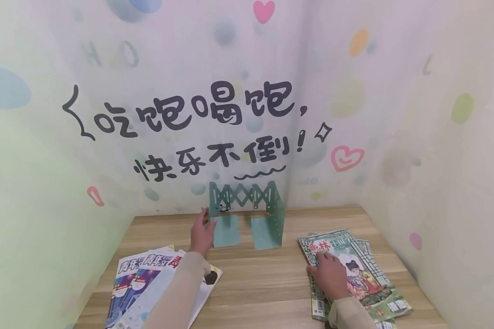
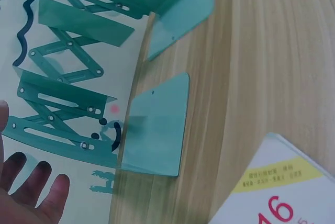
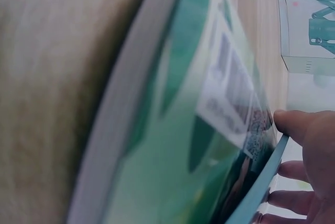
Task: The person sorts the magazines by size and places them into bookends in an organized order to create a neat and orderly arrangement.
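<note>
A teal expandable bookend [image 1: 241, 196] stands at the back of the wooden table, with its lattice drawn out between two upright end plates. My left hand [image 1: 203, 233] is beside its left plate. In the left wrist view the fingers [image 2: 39, 185] are spread and apart from the metal; whether the thumb touches it is unclear. Over on the right, my right hand [image 1: 331, 274] lies across the left edge of the top magazine [image 1: 360, 269]. The right wrist view has the thumb [image 3: 293, 124] and fingers pinching that magazine's edge [image 3: 261, 182], with another magazine [image 3: 167, 156] beneath.
Several magazines [image 1: 125, 278] lie fanned out at the front left, partly under my left forearm. A printed curtain [image 1: 238, 59] hangs right behind the bookend and along both sides. Bare wood [image 1: 263, 283] shows between the two stacks.
</note>
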Demonstrator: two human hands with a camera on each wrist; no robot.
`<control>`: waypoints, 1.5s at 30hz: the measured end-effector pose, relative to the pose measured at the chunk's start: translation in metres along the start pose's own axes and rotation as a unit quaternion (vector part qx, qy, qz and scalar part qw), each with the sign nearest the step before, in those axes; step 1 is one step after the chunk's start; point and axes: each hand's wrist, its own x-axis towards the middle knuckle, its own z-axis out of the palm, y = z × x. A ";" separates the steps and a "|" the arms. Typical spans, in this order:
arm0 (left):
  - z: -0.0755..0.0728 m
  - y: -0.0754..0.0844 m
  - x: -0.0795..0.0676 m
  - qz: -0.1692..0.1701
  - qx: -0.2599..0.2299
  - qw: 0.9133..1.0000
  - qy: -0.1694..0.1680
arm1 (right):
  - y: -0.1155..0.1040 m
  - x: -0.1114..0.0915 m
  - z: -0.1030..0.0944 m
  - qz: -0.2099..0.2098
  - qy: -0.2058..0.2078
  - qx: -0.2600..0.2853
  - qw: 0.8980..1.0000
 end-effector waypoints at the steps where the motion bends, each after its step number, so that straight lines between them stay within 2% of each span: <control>1: 0.000 0.001 0.000 -0.002 -0.002 1.000 -0.001 | 0.000 0.000 0.000 0.000 -0.001 0.000 1.000; 5: -0.002 0.004 0.001 -0.009 -0.007 1.000 -0.003 | 0.000 0.001 0.000 -0.001 0.002 0.000 1.000; 16: -0.005 0.010 0.005 0.006 -0.005 1.000 0.006 | -0.005 0.001 -0.002 -0.002 0.006 -0.001 1.000; 23: -0.006 0.007 0.010 0.016 0.002 1.000 0.003 | -0.008 -0.003 -0.006 -0.016 0.021 -0.001 1.000; 36: -0.006 0.009 0.010 0.021 0.014 1.000 -0.002 | -0.012 0.001 -0.016 -0.010 -0.016 0.019 1.000; 45: -0.004 0.004 0.010 0.036 0.013 0.999 0.007 | -0.011 0.001 -0.012 -0.004 0.003 0.019 1.000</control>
